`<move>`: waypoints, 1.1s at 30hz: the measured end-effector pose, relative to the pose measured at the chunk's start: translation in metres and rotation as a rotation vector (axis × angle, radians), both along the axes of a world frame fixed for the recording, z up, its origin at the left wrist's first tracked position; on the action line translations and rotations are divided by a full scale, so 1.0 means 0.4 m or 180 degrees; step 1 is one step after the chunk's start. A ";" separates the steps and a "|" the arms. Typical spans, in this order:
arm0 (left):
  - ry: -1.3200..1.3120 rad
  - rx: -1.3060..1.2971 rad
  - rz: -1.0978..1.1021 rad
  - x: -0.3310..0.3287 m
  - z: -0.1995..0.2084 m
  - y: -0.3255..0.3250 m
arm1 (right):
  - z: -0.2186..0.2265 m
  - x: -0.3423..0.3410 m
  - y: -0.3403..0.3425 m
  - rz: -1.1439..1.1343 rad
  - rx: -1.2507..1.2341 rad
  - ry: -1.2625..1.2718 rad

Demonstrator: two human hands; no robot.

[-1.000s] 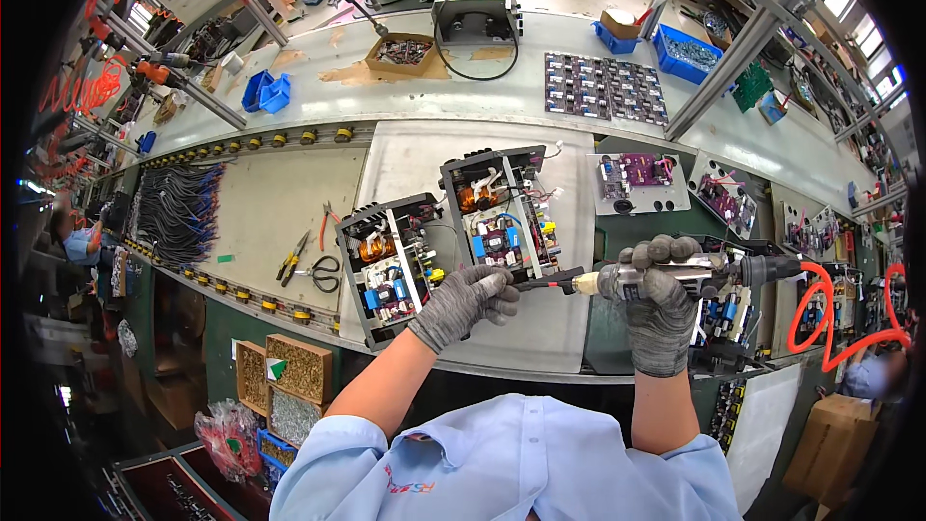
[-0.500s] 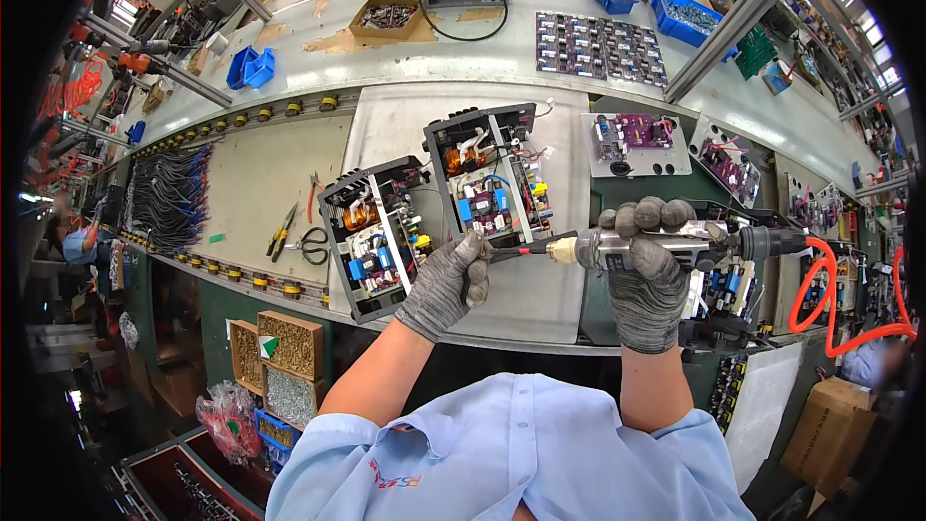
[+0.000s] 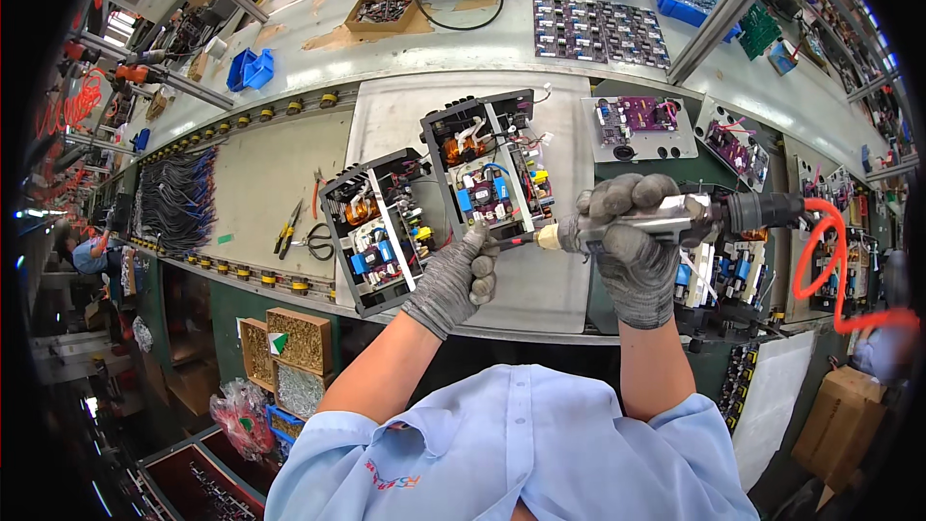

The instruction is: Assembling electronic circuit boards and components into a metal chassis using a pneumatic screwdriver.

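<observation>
My right hand (image 3: 637, 265), in a grey glove, is wrapped round a silver air screwdriver (image 3: 666, 224) held level, its bit (image 3: 518, 240) pointing left. The bit's end meets the curled fingers of my gloved left hand (image 3: 446, 282). That hand is closed, thumb up, at the near edge of a black metal housing (image 3: 453, 201) with circuit boards and coils inside. Whatever sits in its fingers is hidden. A second such housing (image 3: 349, 270) stands just left of the first, behind my left hand. Both rest, tilted, on a pale board (image 3: 540, 304).
An orange air hose (image 3: 808, 260) trails right from the screwdriver. Scissors (image 3: 319, 243) and pliers (image 3: 287, 233) lie left, near bundled cables (image 3: 176, 198). Plates with purple circuit boards (image 3: 641, 116) lie at the right. Screw boxes (image 3: 297, 340) hang below the table's front edge.
The screwdriver has come a little left and up with my right hand, its nose closer to my left fingers. My left hand stays beside the housing, nearly unmoved.
</observation>
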State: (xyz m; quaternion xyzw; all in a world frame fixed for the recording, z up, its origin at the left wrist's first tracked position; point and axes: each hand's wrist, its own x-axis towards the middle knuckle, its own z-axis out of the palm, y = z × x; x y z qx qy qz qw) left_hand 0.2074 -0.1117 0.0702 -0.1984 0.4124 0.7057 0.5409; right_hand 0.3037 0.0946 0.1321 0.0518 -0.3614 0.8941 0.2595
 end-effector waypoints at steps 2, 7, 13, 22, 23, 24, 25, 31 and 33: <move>0.0160 -0.0115 -0.0126 -0.018 0.011 0.007 | -0.008 0.002 0.010 -0.0201 -0.0245 -0.0109; 0.1135 -0.1438 -0.1080 -0.122 -0.007 0.047 | -0.037 0.017 0.059 -0.0427 -0.0443 0.0317; 0.1588 -0.1482 -0.2705 -0.206 -0.052 0.135 | -0.020 0.041 0.066 -0.0777 -0.0262 0.0172; 0.5262 -0.1938 -0.5417 -0.281 -0.069 0.220 | -0.054 0.059 -0.001 -0.1206 -0.0067 -0.0377; 0.5257 -0.1889 -0.5519 -0.289 -0.072 0.229 | -0.055 0.062 -0.012 -0.1239 -0.0077 -0.0382; 0.5148 -0.1736 -0.5636 -0.304 -0.072 0.237 | -0.057 0.061 -0.023 -0.1272 -0.0114 -0.0457; 0.5150 -0.1722 -0.5666 -0.321 -0.069 0.235 | -0.059 0.056 -0.034 -0.1300 -0.0154 -0.0533; 0.4180 -0.1126 -0.4791 -0.351 -0.065 0.185 | -0.099 0.029 -0.068 -0.1615 -0.0040 -0.0545; 0.4068 -0.1125 -0.4690 -0.333 -0.057 0.162 | -0.109 0.015 -0.072 -0.1770 -0.0048 -0.0477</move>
